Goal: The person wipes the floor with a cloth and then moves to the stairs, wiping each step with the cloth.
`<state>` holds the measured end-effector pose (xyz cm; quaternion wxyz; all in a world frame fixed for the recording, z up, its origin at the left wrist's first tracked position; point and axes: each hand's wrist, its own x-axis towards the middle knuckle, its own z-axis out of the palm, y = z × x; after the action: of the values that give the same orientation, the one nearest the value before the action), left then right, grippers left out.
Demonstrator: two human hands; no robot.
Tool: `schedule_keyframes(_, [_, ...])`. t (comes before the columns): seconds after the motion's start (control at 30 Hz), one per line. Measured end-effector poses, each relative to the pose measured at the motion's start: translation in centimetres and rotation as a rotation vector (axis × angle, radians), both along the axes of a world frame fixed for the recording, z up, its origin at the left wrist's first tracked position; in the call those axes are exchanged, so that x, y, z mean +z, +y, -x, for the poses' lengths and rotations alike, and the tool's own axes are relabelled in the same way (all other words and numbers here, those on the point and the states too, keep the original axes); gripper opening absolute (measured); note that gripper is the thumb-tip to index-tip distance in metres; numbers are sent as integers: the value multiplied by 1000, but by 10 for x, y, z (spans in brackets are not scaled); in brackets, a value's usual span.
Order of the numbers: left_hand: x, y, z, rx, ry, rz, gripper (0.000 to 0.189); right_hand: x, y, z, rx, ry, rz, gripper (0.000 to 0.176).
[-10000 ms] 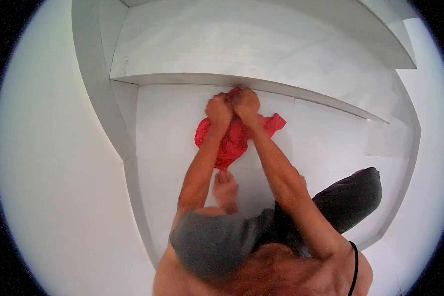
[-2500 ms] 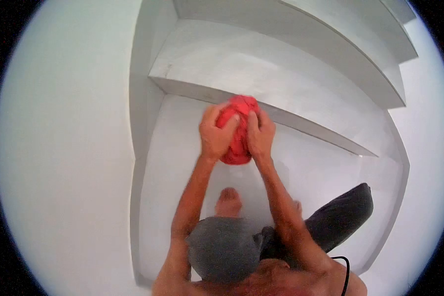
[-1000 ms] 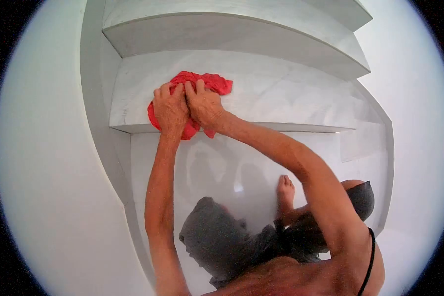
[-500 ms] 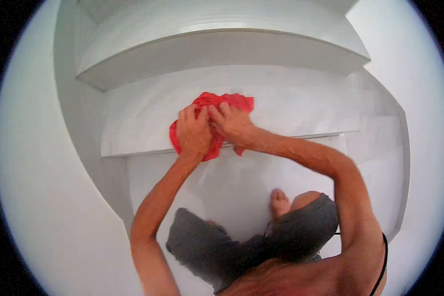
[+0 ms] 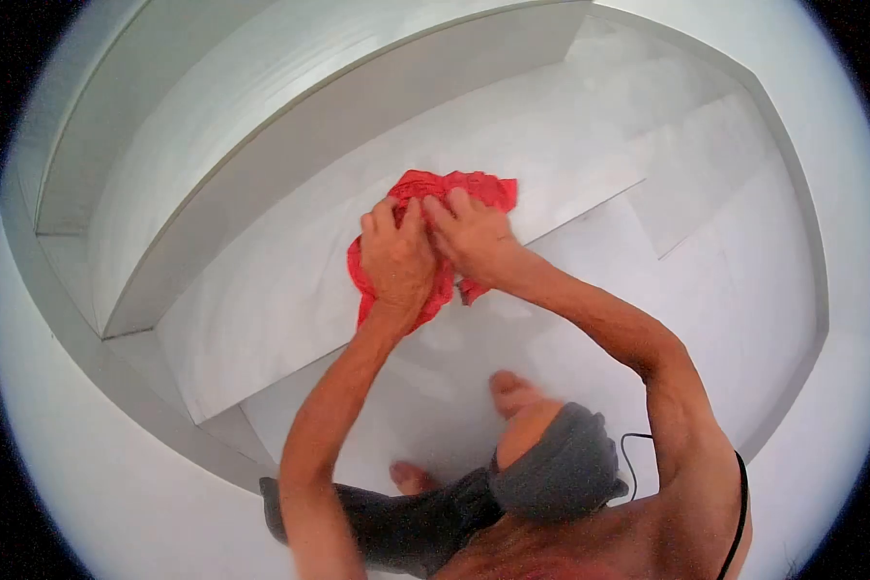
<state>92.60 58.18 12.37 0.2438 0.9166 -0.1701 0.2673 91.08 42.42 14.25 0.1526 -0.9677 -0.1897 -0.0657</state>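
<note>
Dark grey shorts (image 5: pixel 559 474), five to seven o'clock; bare arms (image 5: pixel 599 302) and hands (image 5: pixel 396 259); thin black cord (image 5: pixel 745 493) over the right shoulder (image 5: pixel 710 483), four o'clock.

Hands (image 5: pixel 397 259) close tog. – palms down, arms (image 5: pixel 346 391) fwd, R elbow (image 5: pixel 667 353) bent

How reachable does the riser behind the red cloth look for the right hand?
Probably yes: the right hand is on the red cloth, its elbow looks bent, and only bare step shows between cloth and riser.
</note>
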Motion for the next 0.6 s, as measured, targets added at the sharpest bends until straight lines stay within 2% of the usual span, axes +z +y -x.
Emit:
schedule_keyframes(0.13, [16,38,11,-74,61,63,29,13,45,19,-121,-137,13,49])
schedule_keyframes(0.27, [31,91,19,-115,60,45,21,32,114,42,-263,-141,-20,39])
schedule_keyframes(0.37, [45,146,32,-175,-21,109,19,43,177,63,-341,-169,-21,38])
schedule_keyframes(0.43, [51,173,32,-161,57,35,18,39,200,64,-374,-108,-10,39])
schedule_keyframes(0.47, [45,120,4,-188,82,4,17,31,148,42,-420,-114,-32,39])
schedule_keyframes(0.53, [28,61,-39,-235,15,17,15,16,97,2,-465,-151,-64,40])
schedule_keyframes(0.6, [26,87,-53,-226,9,36,15,24,128,-6,-544,-29,-57,39])
